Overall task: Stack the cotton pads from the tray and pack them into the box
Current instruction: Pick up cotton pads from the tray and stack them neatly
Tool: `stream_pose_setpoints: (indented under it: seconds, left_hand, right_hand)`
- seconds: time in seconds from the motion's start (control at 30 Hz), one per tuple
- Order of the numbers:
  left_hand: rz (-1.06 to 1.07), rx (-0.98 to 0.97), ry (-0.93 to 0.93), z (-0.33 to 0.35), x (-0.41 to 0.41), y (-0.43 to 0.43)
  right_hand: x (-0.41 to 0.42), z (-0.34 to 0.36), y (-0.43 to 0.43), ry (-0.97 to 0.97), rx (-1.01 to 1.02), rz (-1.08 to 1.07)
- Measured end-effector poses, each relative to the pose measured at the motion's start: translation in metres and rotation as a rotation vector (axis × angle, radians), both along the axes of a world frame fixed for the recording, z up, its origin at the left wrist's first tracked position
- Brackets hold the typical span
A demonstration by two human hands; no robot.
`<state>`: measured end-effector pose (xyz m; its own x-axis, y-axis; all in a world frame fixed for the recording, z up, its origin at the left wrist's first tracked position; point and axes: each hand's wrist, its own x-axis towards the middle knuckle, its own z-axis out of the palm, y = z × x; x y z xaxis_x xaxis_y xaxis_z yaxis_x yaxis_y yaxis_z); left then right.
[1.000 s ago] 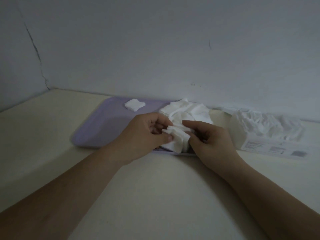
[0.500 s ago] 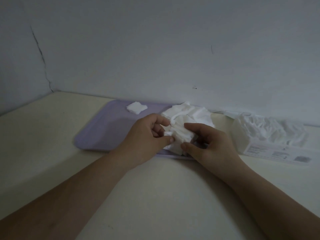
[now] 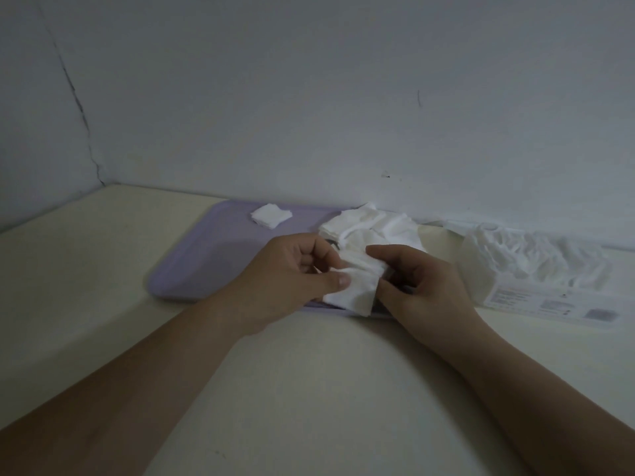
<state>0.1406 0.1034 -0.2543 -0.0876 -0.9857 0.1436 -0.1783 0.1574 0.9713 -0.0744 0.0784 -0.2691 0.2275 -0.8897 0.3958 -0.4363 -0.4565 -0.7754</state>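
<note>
A lilac tray [image 3: 206,255] lies on the table against the wall. A loose heap of white cotton pads [image 3: 374,225] covers its right end, and a single pad [image 3: 270,215] lies at its back left. Over the tray's front edge my left hand [image 3: 292,276] and my right hand [image 3: 419,286] together hold a small stack of pads [image 3: 357,286]. The left thumb presses on the stack's top and the right fingers pinch its right side. The white box [image 3: 536,280] with crumpled wrapping stands to the right.
A pale wall runs just behind the tray and box, and a side wall meets it at the far left corner. Bare cream tabletop [image 3: 309,389] spreads in front of the tray, between my forearms.
Both hands have stayed over the tray's front edge with the stack. The right fingers have shifted on the stack's side and the pads look more squared together.
</note>
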Motion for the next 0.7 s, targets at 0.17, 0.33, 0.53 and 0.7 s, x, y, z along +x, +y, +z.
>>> stream_pose_setpoints:
  seconds: [0.17, 0.33, 0.53, 0.7]
  left_hand:
    - [0.075, -0.054, -0.045, -0.005, -0.003, -0.003]
    - [0.121, -0.091, -0.094, -0.007, -0.005, -0.003]
    - [0.008, -0.065, -0.228, -0.006, -0.003, -0.005]
    - [-0.05, -0.114, -0.236, -0.012, -0.005, -0.007]
  right_hand:
    - [-0.001, 0.004, 0.003, -0.033, 0.069, 0.063]
    - [-0.001, 0.006, 0.007, 0.019, 0.093, 0.069]
    - [0.006, 0.003, 0.01, 0.042, -0.057, 0.03]
    - [0.011, 0.006, 0.014, -0.016, -0.044, 0.041]
